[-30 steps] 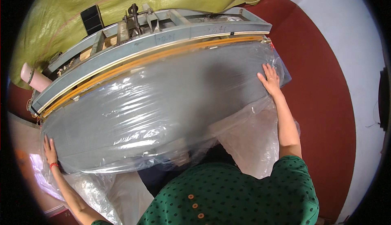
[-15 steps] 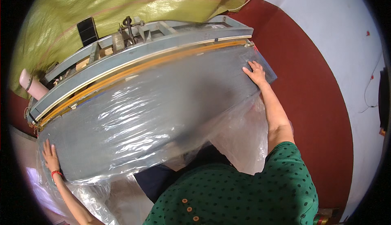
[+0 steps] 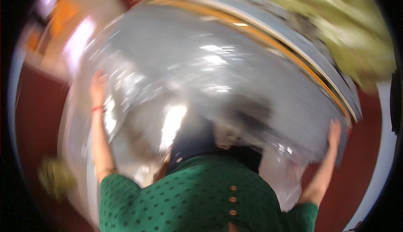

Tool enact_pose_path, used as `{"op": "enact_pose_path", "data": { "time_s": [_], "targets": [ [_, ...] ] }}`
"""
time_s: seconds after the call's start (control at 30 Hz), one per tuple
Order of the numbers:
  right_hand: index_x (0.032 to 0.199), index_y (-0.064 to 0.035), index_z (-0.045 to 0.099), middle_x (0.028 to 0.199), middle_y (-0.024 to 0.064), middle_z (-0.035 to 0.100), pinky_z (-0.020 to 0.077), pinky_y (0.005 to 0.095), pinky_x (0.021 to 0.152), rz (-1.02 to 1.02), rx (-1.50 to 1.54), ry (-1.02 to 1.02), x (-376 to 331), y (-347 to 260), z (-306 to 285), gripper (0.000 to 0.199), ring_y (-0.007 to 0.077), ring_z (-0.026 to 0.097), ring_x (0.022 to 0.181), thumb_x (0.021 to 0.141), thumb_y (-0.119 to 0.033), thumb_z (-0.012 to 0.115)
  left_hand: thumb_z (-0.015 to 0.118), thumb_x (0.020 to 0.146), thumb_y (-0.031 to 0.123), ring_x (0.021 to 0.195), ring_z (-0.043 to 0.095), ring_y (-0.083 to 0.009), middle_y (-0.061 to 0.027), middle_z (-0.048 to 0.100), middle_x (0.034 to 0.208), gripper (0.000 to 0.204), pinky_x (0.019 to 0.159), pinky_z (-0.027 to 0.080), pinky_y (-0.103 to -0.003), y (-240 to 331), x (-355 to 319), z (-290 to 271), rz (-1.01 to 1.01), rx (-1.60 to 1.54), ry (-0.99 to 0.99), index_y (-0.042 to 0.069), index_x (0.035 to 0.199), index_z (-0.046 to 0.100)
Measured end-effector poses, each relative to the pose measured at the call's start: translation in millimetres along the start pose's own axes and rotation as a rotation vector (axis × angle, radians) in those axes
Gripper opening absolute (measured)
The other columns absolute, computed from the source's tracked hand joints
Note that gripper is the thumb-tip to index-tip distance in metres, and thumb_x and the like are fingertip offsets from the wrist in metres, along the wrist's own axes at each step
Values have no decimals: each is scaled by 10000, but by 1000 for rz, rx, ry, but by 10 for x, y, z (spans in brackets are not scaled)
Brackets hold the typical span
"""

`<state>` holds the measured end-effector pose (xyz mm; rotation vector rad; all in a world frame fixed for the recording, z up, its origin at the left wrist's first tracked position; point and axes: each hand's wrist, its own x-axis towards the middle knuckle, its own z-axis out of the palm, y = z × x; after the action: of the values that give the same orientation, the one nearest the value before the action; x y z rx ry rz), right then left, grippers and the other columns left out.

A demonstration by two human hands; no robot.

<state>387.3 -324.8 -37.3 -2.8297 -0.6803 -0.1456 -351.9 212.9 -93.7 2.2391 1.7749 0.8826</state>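
A clear, shiny plastic sheet (image 3: pixel 216 59) lies over a long grey tabletop (image 3: pixel 289 101) and hangs down in loose folds on my side. My left hand (image 3: pixel 98 87), red band at the wrist, rests on the plastic near the left end, its blurred fingers stretched forward. At the right end, my right hand (image 3: pixel 334 132) is against the grey surface close to its corner, fingers extended and also smeared. I see nothing gripped in either hand.
A grey-blue metal frame (image 3: pixel 268 11) with an orange strip (image 3: pixel 252 29) runs along the far edge. Behind it hangs yellow-green woven sheeting (image 3: pixel 336 17). The dark red floor (image 3: pixel 40 101) shows at both sides. A blurred orange object (image 3: pixel 63 15) stands at the far left.
The whole view has swung left, so the table and frame now slant down to the right. More plastic and floor show at the left. Both hands stay near the table's ends.
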Motion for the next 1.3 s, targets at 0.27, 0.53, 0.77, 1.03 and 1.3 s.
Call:
{"op": "enact_pose_path", "data": {
  "time_s": [0.27,0.53,0.77,1.03,1.3],
  "targets": [
    [1232,82,348,1276,234,359,281,332,982,-343,91,276,720,293,177,518,307,366,1173,912,-324,374,488,812,128,1022,515,-289,-173,545,1093,331,887,387,-347,-1399,-2572,-665,-602,279,532,-9,1113,507],
    [1264,41,329,1316,178,334,255,319,1002,-489,86,301,756,-540,268,517,271,322,1215,901,-318,411,480,782,178,878,566,-345,-193,584,964,247,752,452,-401,-2062,-3374,-1108,-1238,586,331,-4,894,604],
    [1243,30,372,1278,196,378,304,314,967,-479,151,287,574,-699,18,476,270,386,1166,893,-285,444,454,798,167,758,592,-315,-161,617,877,210,659,462,-397,-2103,-3478,-1628,-1381,401,797,49,842,621],
    [1133,24,496,1102,122,538,384,283,871,-661,441,93,-51,-2053,33,300,176,503,997,871,-121,496,552,820,159,732,502,-106,-18,557,783,102,685,392,-226,-506,-1580,-1364,-603,-992,197,60,801,569],
    [980,-36,609,976,95,600,449,293,784,-1051,990,-622,-1590,-4194,-154,265,185,567,897,722,-91,637,581,794,123,773,510,-121,-41,552,839,76,689,394,-236,2101,-611,-1113,23,-1247,-451,54,816,560]
  ]
}}
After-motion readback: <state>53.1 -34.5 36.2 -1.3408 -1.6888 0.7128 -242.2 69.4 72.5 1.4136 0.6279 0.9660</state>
